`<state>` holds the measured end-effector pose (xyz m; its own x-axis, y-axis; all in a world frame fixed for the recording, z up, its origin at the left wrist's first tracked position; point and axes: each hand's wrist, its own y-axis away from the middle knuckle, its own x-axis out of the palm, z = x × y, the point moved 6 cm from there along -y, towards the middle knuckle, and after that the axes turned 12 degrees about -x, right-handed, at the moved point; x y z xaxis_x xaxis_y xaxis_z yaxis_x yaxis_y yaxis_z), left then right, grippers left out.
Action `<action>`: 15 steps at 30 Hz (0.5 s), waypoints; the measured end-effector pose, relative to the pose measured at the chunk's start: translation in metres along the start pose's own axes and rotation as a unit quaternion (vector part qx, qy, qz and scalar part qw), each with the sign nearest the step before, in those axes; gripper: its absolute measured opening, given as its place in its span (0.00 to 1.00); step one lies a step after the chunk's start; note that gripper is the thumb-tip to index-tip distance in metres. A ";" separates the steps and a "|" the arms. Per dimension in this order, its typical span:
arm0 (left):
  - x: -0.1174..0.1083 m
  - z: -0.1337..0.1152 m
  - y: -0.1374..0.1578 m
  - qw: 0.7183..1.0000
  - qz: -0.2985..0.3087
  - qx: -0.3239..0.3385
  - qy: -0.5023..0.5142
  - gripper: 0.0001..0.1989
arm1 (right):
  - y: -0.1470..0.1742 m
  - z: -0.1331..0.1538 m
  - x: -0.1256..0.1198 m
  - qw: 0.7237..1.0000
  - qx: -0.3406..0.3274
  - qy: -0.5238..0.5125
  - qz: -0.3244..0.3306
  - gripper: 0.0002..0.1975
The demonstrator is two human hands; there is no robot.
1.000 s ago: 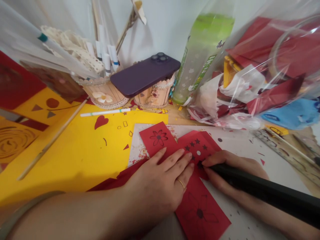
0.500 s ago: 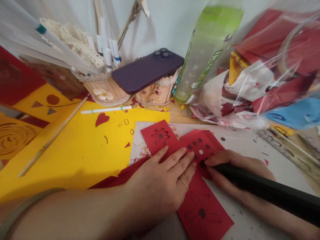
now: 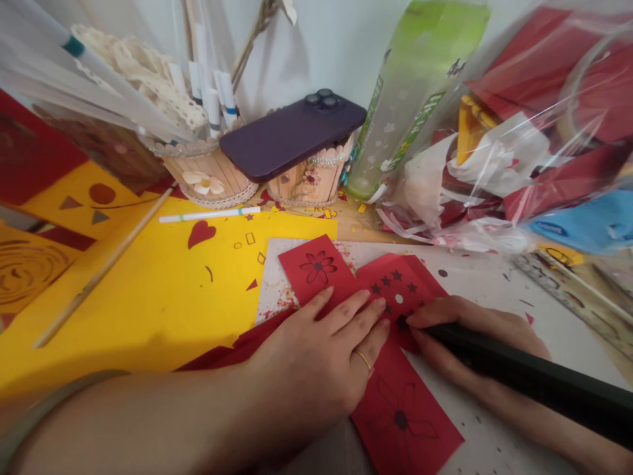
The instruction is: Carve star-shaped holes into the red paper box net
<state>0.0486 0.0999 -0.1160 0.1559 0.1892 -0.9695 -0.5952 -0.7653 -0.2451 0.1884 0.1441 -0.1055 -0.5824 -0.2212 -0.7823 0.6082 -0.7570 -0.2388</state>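
Note:
My left hand (image 3: 316, 359) lies flat, fingers spread, pressing on red paper (image 3: 400, 415) on the table. A gold ring sits on one finger. My right hand (image 3: 475, 336) grips a long black tool (image 3: 534, 379), its tip touching a red card with small star shapes (image 3: 403, 284) just past my left fingertips. Another red card with a drawn flower (image 3: 316, 267) lies under my left fingertips. A dark flower is also drawn on the near red paper.
A yellow sheet (image 3: 148, 297) with cut-outs and a wooden stick (image 3: 99, 277) lies left. Behind stand two popsicle-stick cups (image 3: 212, 178) bearing a purple phone (image 3: 291, 135), a green bottle (image 3: 410, 92), and plastic bags of red paper (image 3: 519, 145). A ruler (image 3: 568, 290) lies at right.
Both hands stay on the red cards, the tool tip nearly still by the stars. The view has shifted slightly.

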 end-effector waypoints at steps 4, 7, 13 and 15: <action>0.001 0.000 0.001 1.000 0.001 -0.003 0.004 0.19 | 0.001 0.000 0.000 1.000 0.001 -0.006 0.001 0.02; 0.000 0.000 0.001 1.000 -0.002 -0.002 0.002 0.19 | 0.001 -0.001 0.000 1.000 0.005 0.005 0.000 0.02; 0.001 0.001 0.001 1.000 0.011 0.000 -0.004 0.20 | 0.000 -0.002 0.001 1.000 0.005 0.000 -0.007 0.02; 0.001 0.001 0.001 1.000 0.011 -0.001 -0.001 0.20 | 0.001 -0.002 0.002 1.000 0.005 0.001 0.001 0.01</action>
<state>0.0474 0.1001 -0.1175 0.1413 0.1723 -0.9749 -0.5971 -0.7706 -0.2228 0.1887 0.1440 -0.1085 -0.5809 -0.2212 -0.7833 0.6037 -0.7627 -0.2322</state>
